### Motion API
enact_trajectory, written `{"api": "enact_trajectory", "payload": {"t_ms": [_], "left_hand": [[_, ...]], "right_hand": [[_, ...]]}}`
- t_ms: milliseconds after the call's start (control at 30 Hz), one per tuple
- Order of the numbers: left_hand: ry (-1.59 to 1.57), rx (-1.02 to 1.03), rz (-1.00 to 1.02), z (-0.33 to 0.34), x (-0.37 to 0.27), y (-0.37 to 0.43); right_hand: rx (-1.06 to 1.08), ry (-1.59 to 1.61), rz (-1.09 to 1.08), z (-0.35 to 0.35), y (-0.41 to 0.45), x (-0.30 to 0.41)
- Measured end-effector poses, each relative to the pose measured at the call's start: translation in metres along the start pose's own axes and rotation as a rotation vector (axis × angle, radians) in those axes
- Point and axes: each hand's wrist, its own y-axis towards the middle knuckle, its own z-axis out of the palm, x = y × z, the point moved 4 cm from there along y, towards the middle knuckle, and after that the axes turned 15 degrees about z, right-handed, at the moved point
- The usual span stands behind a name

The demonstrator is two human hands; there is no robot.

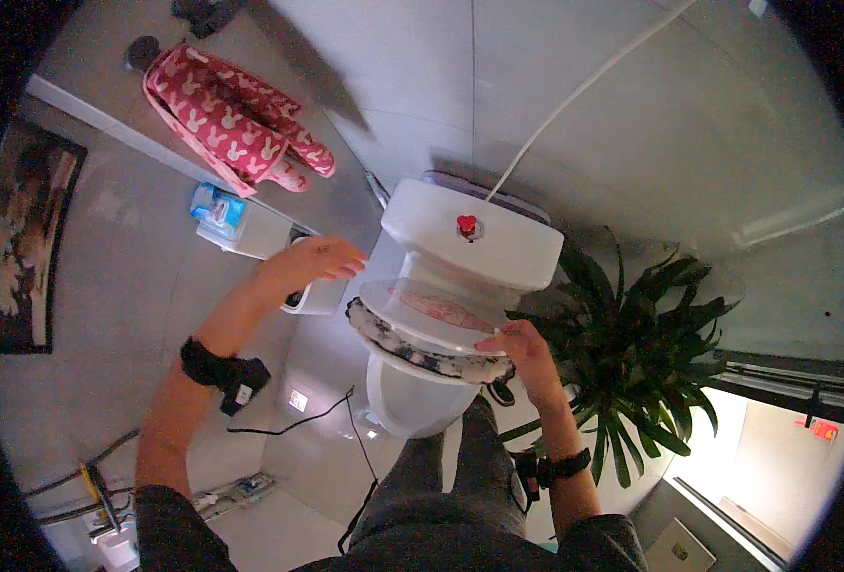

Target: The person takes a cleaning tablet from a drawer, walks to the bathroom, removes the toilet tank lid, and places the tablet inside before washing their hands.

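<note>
A white toilet stands in front of me, its bowl [418,400] nearest my legs. Its lid [433,311], which bears a pink pattern, and the seat with a black-and-white fuzzy cover [422,350] are both partly raised. My right hand [526,350] grips the lid's right edge between thumb and fingers. My left hand [325,259] is held in the air left of the toilet, fingers apart and empty. On the tank [472,250] sits a red heart-shaped piece [467,226] over the flush button.
A leafy potted plant [629,343] stands close on the right. To the left are a white bin [315,297] and a blue wipes pack [218,209] on a white surface. A pink rabbit-patterned cloth [229,121] hangs at the upper left. A dark cable [286,431] shows at the lower left.
</note>
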Motion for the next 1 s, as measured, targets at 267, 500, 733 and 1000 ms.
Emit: {"api": "enact_trajectory", "payload": {"t_ms": [267, 500, 733, 1000], "left_hand": [[0.053, 0.071, -0.088, -0.026, -0.045, 0.021], [0.065, -0.033, -0.137, -0.061, -0.060, -0.028], [0.048, -0.284, -0.300, -0.089, -0.042, -0.139], [-0.017, -0.540, -0.409, -0.081, 0.017, -0.284]], "right_hand": [[0.177, -0.271, 0.120, 0.008, -0.007, -0.029], [0.455, -0.369, 0.265, 0.033, -0.017, -0.057], [0.546, -0.453, 0.283, 0.067, -0.022, -0.102], [0.463, -0.617, 0.336, 0.091, -0.012, -0.189]]}}
